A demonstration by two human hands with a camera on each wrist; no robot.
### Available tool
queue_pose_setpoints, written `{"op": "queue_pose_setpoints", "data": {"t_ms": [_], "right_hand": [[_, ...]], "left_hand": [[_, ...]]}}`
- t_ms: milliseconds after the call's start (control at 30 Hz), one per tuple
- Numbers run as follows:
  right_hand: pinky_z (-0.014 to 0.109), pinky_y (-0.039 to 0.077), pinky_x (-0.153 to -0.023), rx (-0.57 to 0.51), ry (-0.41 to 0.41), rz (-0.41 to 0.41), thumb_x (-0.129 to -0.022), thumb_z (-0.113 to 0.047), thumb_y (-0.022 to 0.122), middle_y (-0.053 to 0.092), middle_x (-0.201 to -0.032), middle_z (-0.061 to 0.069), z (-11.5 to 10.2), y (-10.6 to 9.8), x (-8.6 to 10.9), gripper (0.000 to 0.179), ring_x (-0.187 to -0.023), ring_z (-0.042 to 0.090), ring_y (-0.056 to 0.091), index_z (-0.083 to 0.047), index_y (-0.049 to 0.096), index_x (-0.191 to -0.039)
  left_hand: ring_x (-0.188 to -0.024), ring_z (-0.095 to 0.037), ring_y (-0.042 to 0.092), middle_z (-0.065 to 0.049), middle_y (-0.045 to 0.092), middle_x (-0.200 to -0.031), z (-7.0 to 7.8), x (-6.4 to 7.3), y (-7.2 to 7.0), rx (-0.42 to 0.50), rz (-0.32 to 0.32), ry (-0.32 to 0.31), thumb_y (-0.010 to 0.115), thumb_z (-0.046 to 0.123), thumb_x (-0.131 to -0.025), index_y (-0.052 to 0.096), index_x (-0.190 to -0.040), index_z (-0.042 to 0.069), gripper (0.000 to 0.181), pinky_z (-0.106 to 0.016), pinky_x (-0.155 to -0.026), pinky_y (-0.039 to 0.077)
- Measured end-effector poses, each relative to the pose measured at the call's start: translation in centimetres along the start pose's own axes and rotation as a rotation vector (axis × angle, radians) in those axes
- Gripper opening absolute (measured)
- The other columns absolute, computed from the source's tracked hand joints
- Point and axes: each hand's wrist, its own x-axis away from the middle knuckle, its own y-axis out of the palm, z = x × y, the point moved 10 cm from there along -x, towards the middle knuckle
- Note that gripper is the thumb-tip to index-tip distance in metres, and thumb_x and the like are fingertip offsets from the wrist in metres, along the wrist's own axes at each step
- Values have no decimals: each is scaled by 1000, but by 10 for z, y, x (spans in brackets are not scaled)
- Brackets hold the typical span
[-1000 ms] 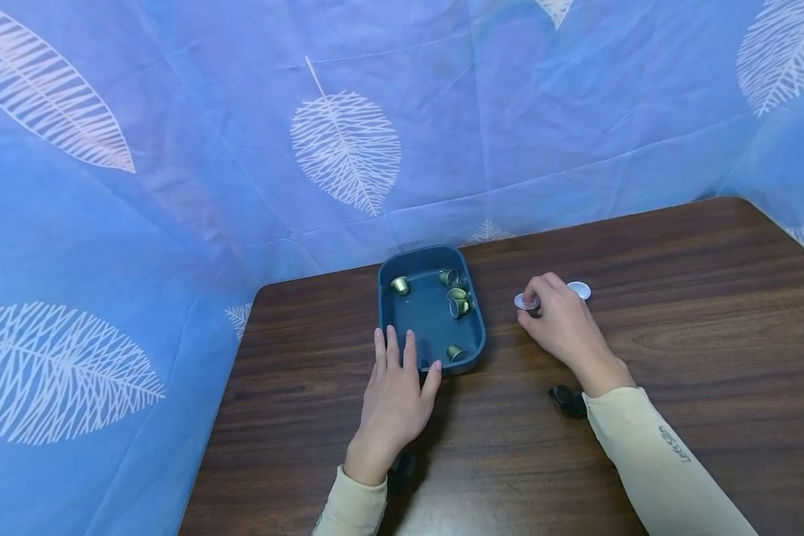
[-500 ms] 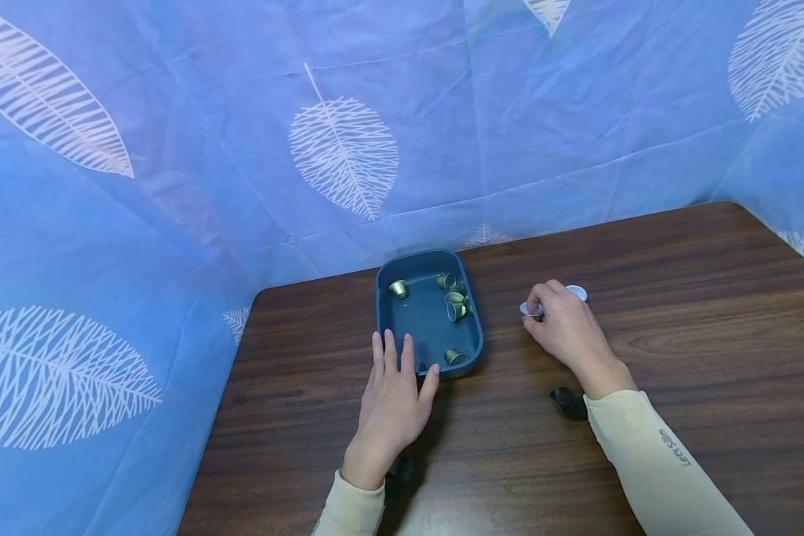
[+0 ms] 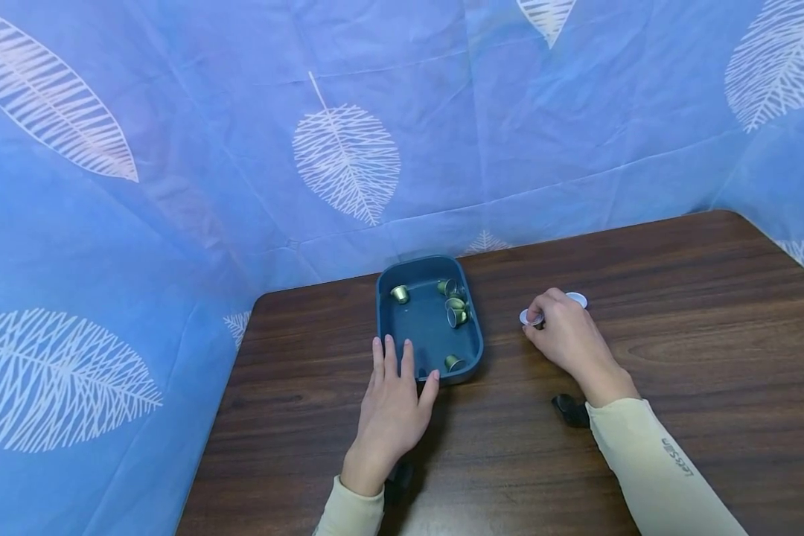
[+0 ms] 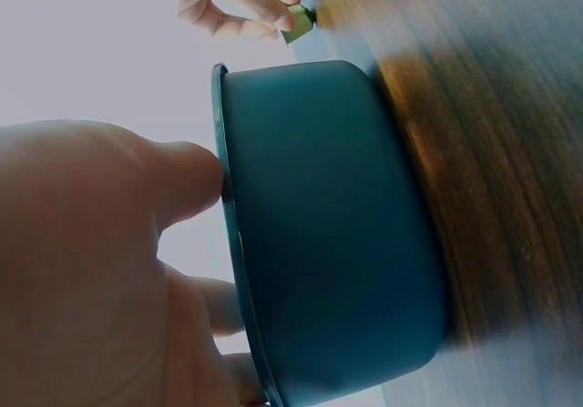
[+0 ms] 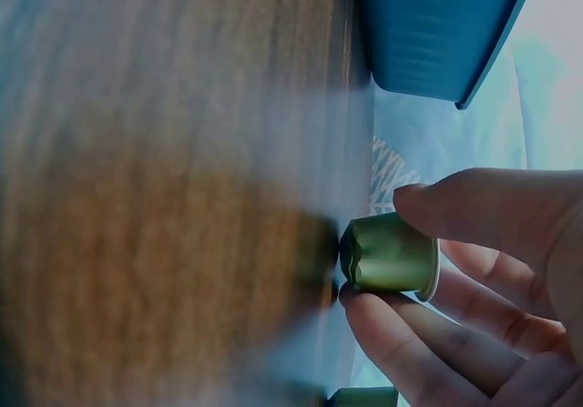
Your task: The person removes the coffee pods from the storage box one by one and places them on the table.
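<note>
Blue cloth (image 3: 442,149) printed with white leaves hangs behind and to the left of a brown wood-grain tabletop (image 3: 697,335). Over that tabletop, the right grip (image 3: 566,335) pinches a green pod (image 5: 390,252) between thumb and fingers, its pale lid facing up and its narrow end down; whether that end touches the wood or sits just above it, I cannot tell. Just beyond the knuckles of this grip stands a second pod (image 3: 578,299), also lid up. Well to the left of it is a teal bin (image 3: 412,324). At the bin's near left corner the left grip (image 3: 391,413) is spread, fingers reaching over the edge and thumb against the near rim. Ahead of those fingertips, inside the bin, lies a lone pod (image 3: 400,294) on its side. Farther right from the left grip, a cluster of pods (image 3: 455,304) leans along the bin's right wall, and one more, the corner pod (image 3: 453,363), lies near the thumb. Behind the right grip, a black strap (image 3: 571,411) shows beside the wrist, then a cream sleeve (image 3: 663,469) with dark lettering.
</note>
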Motion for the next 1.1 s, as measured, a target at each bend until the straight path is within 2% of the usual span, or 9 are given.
{"op": "queue_pose_setpoints", "data": {"t_ms": [233,467,867,1100], "right_hand": [[43,47,-69,24,-14,10,-85,-16,71,59,-105,12,-2,-6,-1,10,-84,27,57,-9,64,-89],[38,44,-57,77,-7,34,-82,-20,74,61,-102,5,-3,-10,7,10,-77,21,55,-16,65,-84],[38,46,-59,88,-1,56,-77,-17,78,62,-98,2,-6,-3,19,15,-76,19,53,-19,64,-75],[43,50,-63,105,-32,98,-79,-17,78,65,-100,3,-8,-12,14,9,-83,21,60,-17,71,-83]], "left_hand": [[-150,-37,3,-17,14,-162,2,-1,-5,-9,20,3,40,56,-98,31,-152,11,71,-55,-111,31],[-150,-37,4,-19,17,-161,1,3,-3,-5,16,6,41,56,-98,33,-151,10,71,-57,-110,32],[-150,-37,5,-17,17,-161,-11,12,7,-1,-40,-52,42,60,-96,34,-151,12,73,-60,-107,33],[-150,-36,4,-17,16,-162,-8,4,5,15,-37,-58,41,61,-96,34,-151,12,74,-60,-109,32]]}}
